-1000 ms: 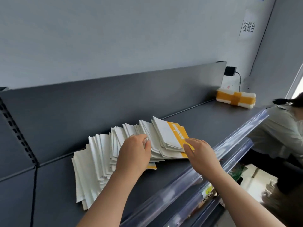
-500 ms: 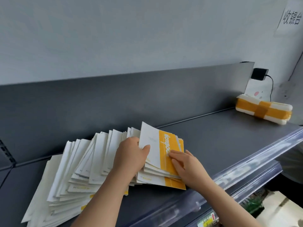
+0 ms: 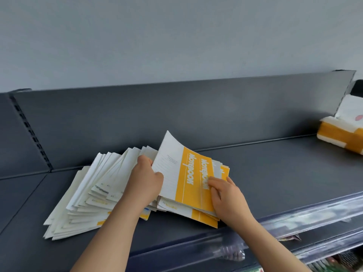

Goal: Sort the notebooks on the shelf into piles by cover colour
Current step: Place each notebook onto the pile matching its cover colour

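A plain, pale grey-blue wall (image 3: 176, 36) filled the upper half of the view. Below it ran a dark grey metal back panel (image 3: 216, 114), with a slotted upright (image 3: 29, 132) near its left end. At the far right of the shelf (image 3: 275, 173) lay a white bundle (image 3: 341, 136) bound crosswise with orange bands and cut off by the frame edge. Behind it showed a white sheet (image 3: 349, 108) bearing a pink mark. Above that was a black object (image 3: 358, 87), too cropped to identify. A clear plastic rail (image 3: 314, 213) ran along the front edge, with blurred packaged goods (image 3: 337, 265) below.
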Tool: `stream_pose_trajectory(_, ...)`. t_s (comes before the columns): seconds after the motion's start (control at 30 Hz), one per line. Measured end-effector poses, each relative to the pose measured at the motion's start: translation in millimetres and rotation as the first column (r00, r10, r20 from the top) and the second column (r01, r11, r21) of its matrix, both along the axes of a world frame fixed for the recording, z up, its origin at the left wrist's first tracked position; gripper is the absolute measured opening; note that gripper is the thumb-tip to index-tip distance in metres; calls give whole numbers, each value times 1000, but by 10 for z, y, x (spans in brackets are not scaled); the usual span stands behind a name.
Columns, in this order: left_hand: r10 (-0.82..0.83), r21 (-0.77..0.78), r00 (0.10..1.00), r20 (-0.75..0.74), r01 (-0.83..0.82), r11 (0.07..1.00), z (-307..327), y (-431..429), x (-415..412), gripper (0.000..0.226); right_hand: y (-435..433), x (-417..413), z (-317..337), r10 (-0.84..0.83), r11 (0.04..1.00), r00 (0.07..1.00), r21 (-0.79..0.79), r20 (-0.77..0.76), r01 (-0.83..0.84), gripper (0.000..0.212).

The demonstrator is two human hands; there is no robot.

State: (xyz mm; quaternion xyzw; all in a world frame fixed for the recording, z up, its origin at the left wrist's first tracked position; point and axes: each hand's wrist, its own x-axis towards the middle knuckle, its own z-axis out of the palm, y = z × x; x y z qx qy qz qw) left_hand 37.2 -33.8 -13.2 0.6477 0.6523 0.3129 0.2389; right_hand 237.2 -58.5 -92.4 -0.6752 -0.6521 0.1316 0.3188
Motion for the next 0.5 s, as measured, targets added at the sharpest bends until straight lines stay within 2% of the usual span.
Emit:
stream_pose_trajectory(0.13, 27, -20, 1000, 1, -27, 999, -16, -42, 4, 16, -63, -41, 47, 106, 994, 994, 21, -17, -105, 35)
stream_pose_trajectory(0.27, 37, -20, 999, 32, -36, 999, -58, -62, 7, 21, -68, -20, 49, 82, 996, 995, 36, -64, -80, 36)
stream_pose_trajectory(0.4, 56, 11, 997, 44, -57, 998, -72, -95, 16, 25, -53, -25, 58, 90, 996, 996, 26, -13, -89, 34)
stream_pose_trajectory(0.5, 80, 24, 984, 158, -85, 996, -68, -154, -22, 27, -39, -59, 133, 111, 993, 994, 38, -12, -111, 31)
